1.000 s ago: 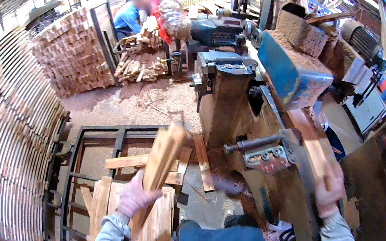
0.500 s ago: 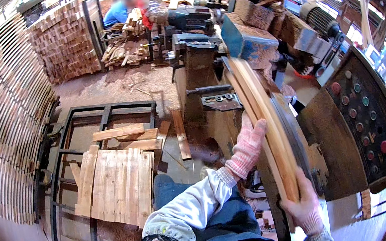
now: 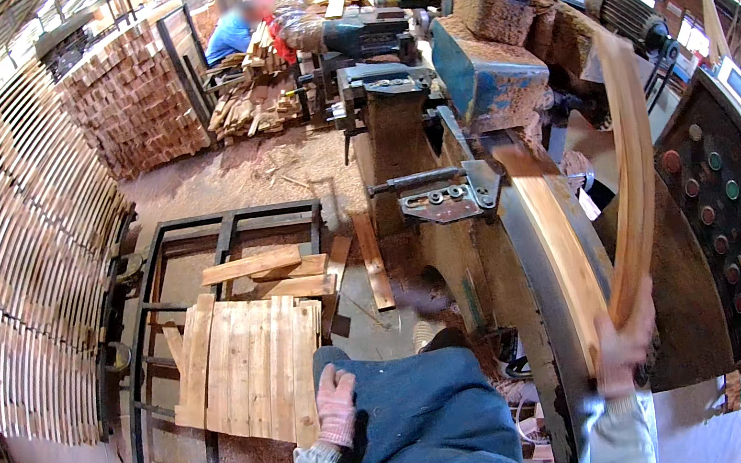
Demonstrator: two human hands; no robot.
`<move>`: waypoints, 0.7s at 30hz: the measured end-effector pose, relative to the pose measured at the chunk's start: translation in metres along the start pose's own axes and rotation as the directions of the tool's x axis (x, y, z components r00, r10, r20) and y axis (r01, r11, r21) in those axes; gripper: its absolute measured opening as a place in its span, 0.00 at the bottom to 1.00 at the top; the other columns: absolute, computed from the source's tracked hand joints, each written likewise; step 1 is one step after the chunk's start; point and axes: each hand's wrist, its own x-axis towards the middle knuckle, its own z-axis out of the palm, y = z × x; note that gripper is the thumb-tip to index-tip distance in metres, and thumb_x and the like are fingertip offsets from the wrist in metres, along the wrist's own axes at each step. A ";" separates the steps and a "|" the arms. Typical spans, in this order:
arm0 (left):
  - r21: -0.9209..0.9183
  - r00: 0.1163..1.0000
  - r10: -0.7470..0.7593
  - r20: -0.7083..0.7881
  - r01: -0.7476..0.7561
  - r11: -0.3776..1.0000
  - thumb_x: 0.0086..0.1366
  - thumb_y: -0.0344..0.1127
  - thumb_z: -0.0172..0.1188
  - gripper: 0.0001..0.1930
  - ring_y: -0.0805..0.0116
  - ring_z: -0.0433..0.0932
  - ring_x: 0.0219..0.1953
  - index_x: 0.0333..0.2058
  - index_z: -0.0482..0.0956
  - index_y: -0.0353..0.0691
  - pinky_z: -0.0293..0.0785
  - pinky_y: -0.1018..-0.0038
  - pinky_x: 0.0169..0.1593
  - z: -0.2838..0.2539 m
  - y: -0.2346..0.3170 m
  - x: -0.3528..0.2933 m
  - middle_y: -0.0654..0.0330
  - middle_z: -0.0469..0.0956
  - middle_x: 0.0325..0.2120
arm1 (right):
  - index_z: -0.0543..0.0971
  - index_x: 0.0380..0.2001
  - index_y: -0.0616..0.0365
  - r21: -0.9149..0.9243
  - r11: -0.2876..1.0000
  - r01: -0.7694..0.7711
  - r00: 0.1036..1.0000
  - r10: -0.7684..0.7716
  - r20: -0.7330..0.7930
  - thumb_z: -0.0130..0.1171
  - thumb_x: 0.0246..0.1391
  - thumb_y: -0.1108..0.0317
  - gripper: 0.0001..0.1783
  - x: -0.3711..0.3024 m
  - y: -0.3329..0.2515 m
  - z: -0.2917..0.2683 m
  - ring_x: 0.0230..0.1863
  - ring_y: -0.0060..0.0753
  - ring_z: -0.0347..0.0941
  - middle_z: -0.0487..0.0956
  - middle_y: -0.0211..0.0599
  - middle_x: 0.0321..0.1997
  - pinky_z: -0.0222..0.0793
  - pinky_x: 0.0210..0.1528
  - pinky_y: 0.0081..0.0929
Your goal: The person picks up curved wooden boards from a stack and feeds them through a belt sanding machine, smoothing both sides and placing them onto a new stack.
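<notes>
A long wooden plank point(image 3: 633, 161), blurred by motion, is lifted and tilted to the right of the machine bed. My gloved right hand point(image 3: 626, 348) is closed round its near end. A second plank point(image 3: 555, 246) lies along the metal bed point(image 3: 526, 284), its near end beside that hand. Down by the dark blue apron point(image 3: 418, 408), over my lap, my gloved left hand point(image 3: 337, 405) is empty, its fingers loosely extended. Nearest to it are the pale boards point(image 3: 252, 371) laid side by side on a black metal frame point(image 3: 237, 216).
A sawdust-covered blue machine housing point(image 3: 491, 77) stands at the bed's far end, by a metal guide bracket point(image 3: 448, 200). At right is a button panel point(image 3: 728, 223). Stacked wood point(image 3: 136, 94) stands far left, with slatted wood point(image 3: 16, 258) nearer. Another person point(image 3: 228, 36) works at the back.
My left hand has let go of the planks and come down to my lap. My right hand has swung one plank up and rightward off the bed, leaving another plank on it.
</notes>
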 end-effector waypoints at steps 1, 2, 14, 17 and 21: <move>0.027 0.999 -0.035 -0.011 0.036 0.999 0.70 0.41 0.63 0.37 0.60 0.74 0.61 0.70 0.62 0.25 0.69 0.68 0.65 -0.006 0.008 -0.004 0.48 0.75 0.60 | 0.58 0.79 0.47 -0.022 0.999 0.032 0.998 -0.033 -0.048 0.71 0.47 0.70 0.55 0.022 0.003 0.028 0.75 0.62 0.61 0.64 0.56 0.76 0.57 0.76 0.51; 0.051 0.997 -0.070 -0.016 0.071 0.996 0.70 0.41 0.64 0.37 0.60 0.75 0.60 0.69 0.62 0.25 0.70 0.69 0.63 -0.009 0.016 -0.009 0.49 0.76 0.59 | 0.57 0.79 0.49 -0.100 0.995 0.027 0.992 -0.039 -0.117 0.72 0.48 0.67 0.55 0.044 0.014 0.062 0.74 0.63 0.60 0.64 0.58 0.75 0.57 0.76 0.51; -0.050 0.967 0.081 0.242 -0.071 0.996 0.67 0.39 0.66 0.37 0.68 0.77 0.52 0.69 0.64 0.29 0.72 0.75 0.58 0.042 0.019 -0.004 0.56 0.80 0.51 | 0.68 0.71 0.57 -0.017 0.973 0.230 0.944 -0.218 0.248 0.76 0.38 0.67 0.53 -0.021 0.014 -0.002 0.66 0.61 0.70 0.74 0.57 0.66 0.66 0.69 0.51; 0.207 0.973 -0.022 0.228 -0.026 0.978 0.69 0.40 0.66 0.36 0.72 0.77 0.47 0.69 0.66 0.29 0.74 0.74 0.54 0.033 0.012 -0.009 0.59 0.79 0.52 | 0.70 0.70 0.55 -0.265 0.938 0.223 0.916 -0.109 0.387 0.75 0.37 0.67 0.50 -0.103 0.031 -0.100 0.64 0.63 0.70 0.74 0.53 0.66 0.66 0.67 0.54; 0.198 0.968 0.043 0.249 -0.094 0.976 0.67 0.42 0.65 0.30 0.71 0.75 0.42 0.64 0.73 0.33 0.73 0.76 0.50 0.025 0.007 -0.021 0.62 0.79 0.40 | 0.79 0.58 0.56 -0.316 0.835 0.451 0.850 -0.294 0.437 0.65 0.49 0.67 0.29 -0.137 0.034 -0.139 0.58 0.56 0.73 0.76 0.47 0.59 0.64 0.67 0.53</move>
